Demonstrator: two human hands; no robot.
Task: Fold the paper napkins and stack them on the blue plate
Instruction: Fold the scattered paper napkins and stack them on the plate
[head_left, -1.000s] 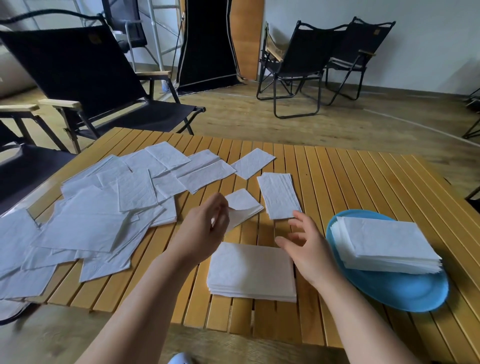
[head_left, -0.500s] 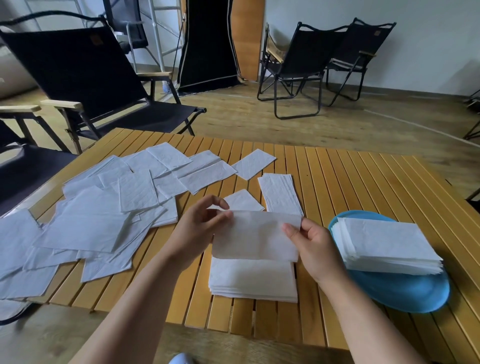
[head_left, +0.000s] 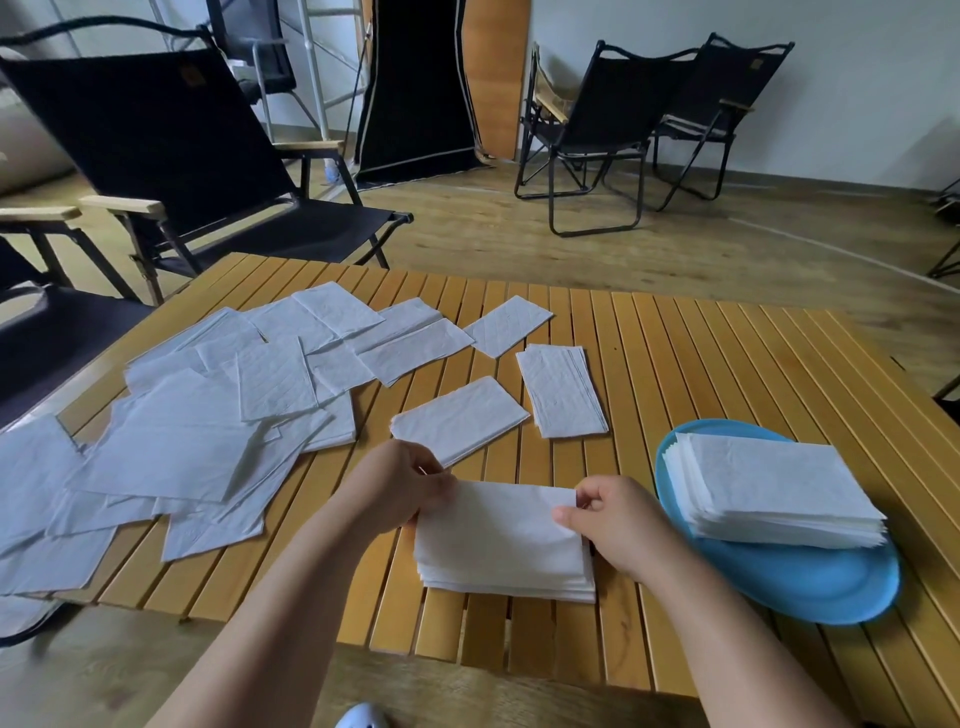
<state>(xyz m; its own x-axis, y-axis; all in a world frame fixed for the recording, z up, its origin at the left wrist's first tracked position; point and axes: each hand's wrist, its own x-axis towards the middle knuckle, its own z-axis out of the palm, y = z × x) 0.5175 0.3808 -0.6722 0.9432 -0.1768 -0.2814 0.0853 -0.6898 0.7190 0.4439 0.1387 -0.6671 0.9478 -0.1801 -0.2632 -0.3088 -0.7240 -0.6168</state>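
Both hands pinch a folded napkin (head_left: 511, 514), left hand (head_left: 400, 488) at 9 o'clock, right hand (head_left: 613, 514) at 3 o'clock, over the table's near stack (head_left: 506, 571); next it probably needs aligning and releasing.

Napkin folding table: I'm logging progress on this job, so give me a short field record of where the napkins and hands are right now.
left hand: pinches left far corner of top napkin
right hand: pinches its right far corner
near stack: on the table, under that napkin
blue plate: holds a folded stack
loose napkins: spread over table's left side
small stack: far side, centre
table: wooden slats
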